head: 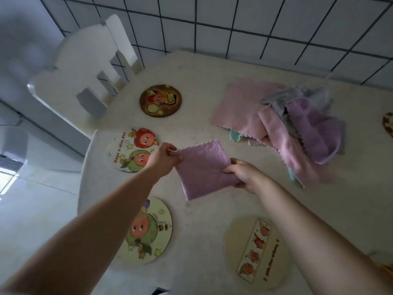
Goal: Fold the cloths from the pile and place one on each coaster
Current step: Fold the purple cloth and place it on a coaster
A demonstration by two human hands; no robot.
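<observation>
Both hands, left hand (pixel 162 159) and right hand (pixel 244 174), are pinching opposite corners of a fuzzy lilac folded cloth with scalloped edges (pixel 204 171) above the speckled white table (pixel 204 77), the rumpled pastel cloth pile (pixel 297 124) lying at two o'clock.

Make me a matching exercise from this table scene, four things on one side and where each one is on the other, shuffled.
Things:
1. purple cloth
2. cloth pile
3. dark brown coaster
4. white chair

Places:
A. far right of the table
B. pinched between both hands
C. beyond the table's far left corner
D. far left on the table, bare

Pairs: 1-B, 2-A, 3-D, 4-C
</observation>
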